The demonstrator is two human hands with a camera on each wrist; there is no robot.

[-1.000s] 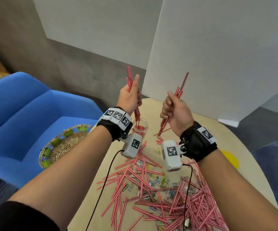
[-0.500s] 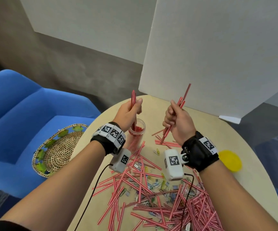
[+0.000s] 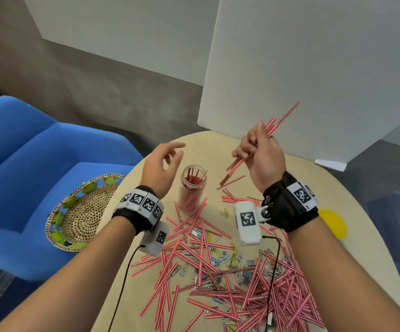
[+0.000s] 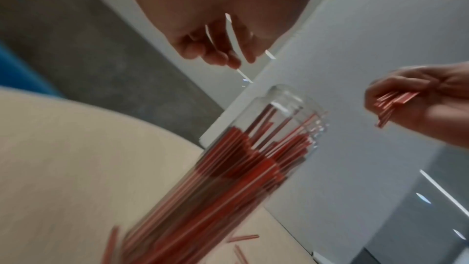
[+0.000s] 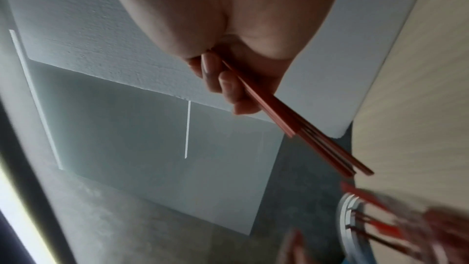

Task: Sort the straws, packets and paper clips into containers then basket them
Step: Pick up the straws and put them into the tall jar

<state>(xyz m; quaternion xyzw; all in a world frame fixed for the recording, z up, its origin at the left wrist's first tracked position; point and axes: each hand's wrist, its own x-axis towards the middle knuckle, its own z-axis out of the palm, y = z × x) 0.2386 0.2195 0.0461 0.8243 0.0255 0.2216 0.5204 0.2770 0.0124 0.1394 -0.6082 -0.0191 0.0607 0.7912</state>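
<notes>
A clear jar (image 3: 192,188) (image 4: 228,168) stands upright on the round table (image 3: 352,200), packed with red-and-white straws. My left hand (image 3: 167,159) (image 4: 218,47) hovers just left of and above the jar's mouth, fingers relaxed and holding nothing. To the jar's right, my right hand (image 3: 256,149) (image 5: 228,79) grips a bundle of straws (image 3: 270,130) (image 5: 304,136) (image 4: 390,103), slanted up to the right. Many loose straws (image 3: 218,271) lie scattered over the near table, mixed with coloured paper clips (image 3: 227,259) and small packets (image 3: 250,262).
A woven basket (image 3: 83,214) with green leaf trim sits on the blue armchair (image 3: 26,164) left of the table. A yellow lid (image 3: 333,224) lies at the table's right edge. White boards (image 3: 314,68) stand behind the table.
My left hand has let its straws go into the jar and lifted away open. My right hand, still gripping its bundle, has shifted slightly right and up.
</notes>
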